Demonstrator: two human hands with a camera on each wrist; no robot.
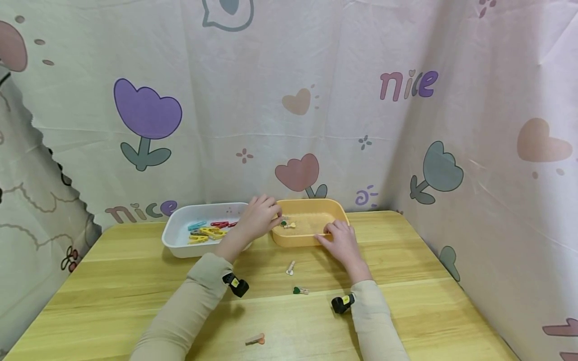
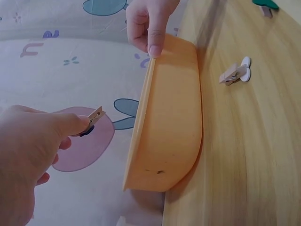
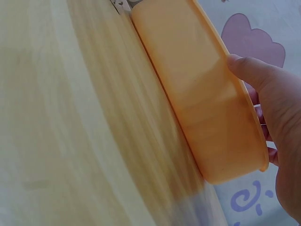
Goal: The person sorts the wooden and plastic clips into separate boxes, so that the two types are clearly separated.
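Observation:
My left hand (image 1: 256, 219) is over the left end of a yellow plastic bin (image 1: 295, 241). In the left wrist view its thumb and finger pinch a small wooden clothespin (image 2: 97, 114) with a dark decoration, held above the rim. My right hand (image 1: 341, 244) grips the bin's near rim toward the right, thumb outside; the right wrist view shows the other fingers (image 3: 261, 115) behind the rim. Inside the bin, near its left end, lie a few small clothespins (image 1: 289, 225), one with a green top.
A white bin (image 1: 169, 241) with yellow, red and blue clips (image 1: 212, 231) stands left of the yellow one, partly behind my left arm. Nearer on the wooden table lie clothespins: one with a white heart (image 1: 290, 268), one with a green heart (image 1: 300, 291), one with an orange top (image 1: 255, 340).

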